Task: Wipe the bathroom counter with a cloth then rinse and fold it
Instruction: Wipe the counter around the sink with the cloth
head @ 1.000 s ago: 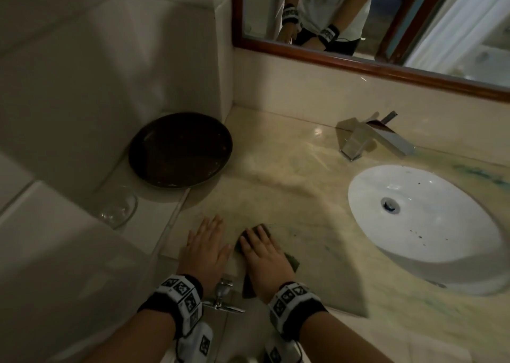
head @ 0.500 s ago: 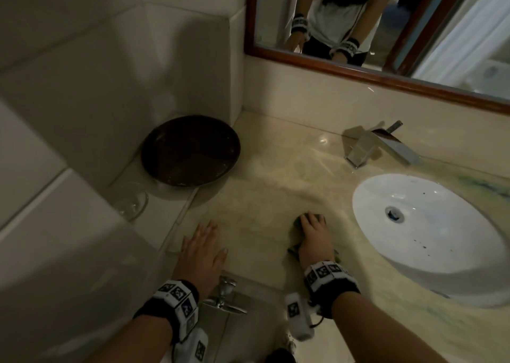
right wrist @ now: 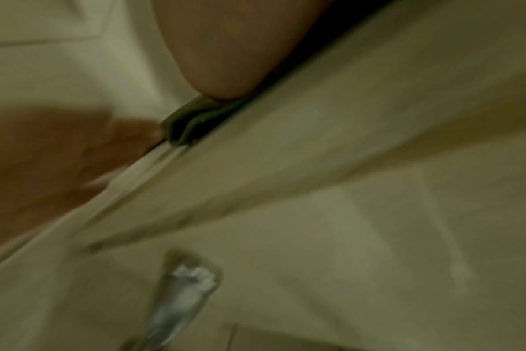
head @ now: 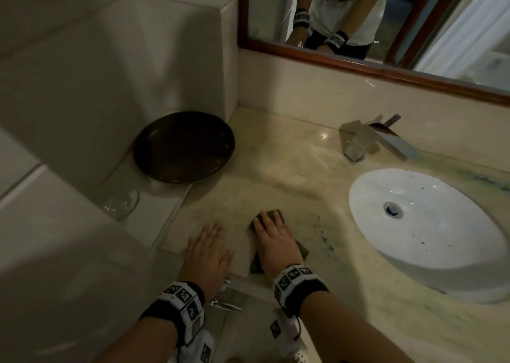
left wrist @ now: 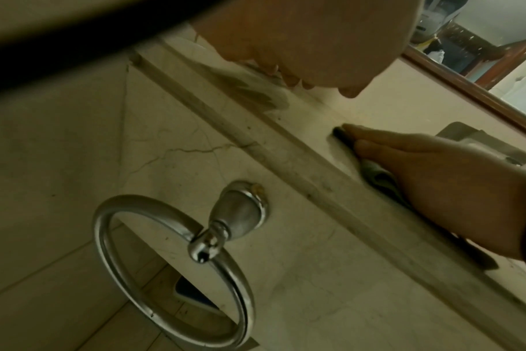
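Observation:
A dark green cloth [head: 276, 216] lies flat on the beige marble counter [head: 289, 175] near its front edge. My right hand [head: 273, 238] presses on it with straight fingers, and cloth corners stick out past the fingertips and beside the wrist. In the left wrist view the right hand [left wrist: 430, 166] lies flat over the cloth [left wrist: 378, 178]. The right wrist view is blurred and shows a folded edge of the cloth [right wrist: 192, 121] under the palm. My left hand [head: 208, 248] rests flat on the counter, a little left of the cloth, holding nothing.
A white oval basin [head: 425, 224] is sunk in the counter to the right, with a chrome faucet [head: 369, 142] behind it. A dark round dish [head: 183, 147] and a clear glass [head: 121, 204] stand at the left by the tiled wall. A chrome towel ring [left wrist: 177, 261] hangs below the edge.
My right hand slid the cloth back left from near the basin to a spot beside the left hand. The left hand stayed in place.

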Action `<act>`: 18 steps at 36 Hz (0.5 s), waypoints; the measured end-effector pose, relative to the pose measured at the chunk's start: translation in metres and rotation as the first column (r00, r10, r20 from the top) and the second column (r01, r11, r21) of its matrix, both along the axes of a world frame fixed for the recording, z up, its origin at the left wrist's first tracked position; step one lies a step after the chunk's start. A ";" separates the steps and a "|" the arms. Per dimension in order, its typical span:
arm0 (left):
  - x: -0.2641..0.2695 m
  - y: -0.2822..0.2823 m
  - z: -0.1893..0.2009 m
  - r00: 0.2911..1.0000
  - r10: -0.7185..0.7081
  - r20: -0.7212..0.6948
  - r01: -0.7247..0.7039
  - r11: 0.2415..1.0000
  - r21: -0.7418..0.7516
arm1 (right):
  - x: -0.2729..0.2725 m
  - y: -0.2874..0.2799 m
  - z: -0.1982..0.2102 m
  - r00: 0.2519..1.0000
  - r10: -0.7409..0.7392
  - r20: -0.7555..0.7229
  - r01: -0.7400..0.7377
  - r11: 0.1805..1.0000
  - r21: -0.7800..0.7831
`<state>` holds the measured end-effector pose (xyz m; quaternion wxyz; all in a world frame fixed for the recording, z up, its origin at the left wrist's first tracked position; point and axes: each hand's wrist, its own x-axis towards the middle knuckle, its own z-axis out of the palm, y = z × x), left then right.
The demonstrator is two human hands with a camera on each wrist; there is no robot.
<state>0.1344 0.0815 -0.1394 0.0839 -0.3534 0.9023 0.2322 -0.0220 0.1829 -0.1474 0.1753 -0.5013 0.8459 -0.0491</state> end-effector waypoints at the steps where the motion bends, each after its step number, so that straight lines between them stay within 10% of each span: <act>1: -0.003 0.002 0.001 1.000 -0.003 0.004 0.003 1.000 0.004 | -0.008 0.008 0.000 1.000 -0.029 -0.005 0.029 1.000 0.001; 18: -0.029 0.029 -0.008 0.997 -0.079 0.004 0.079 0.996 -0.029 | -0.095 0.067 0.014 0.960 -0.272 0.069 0.270 0.962 0.044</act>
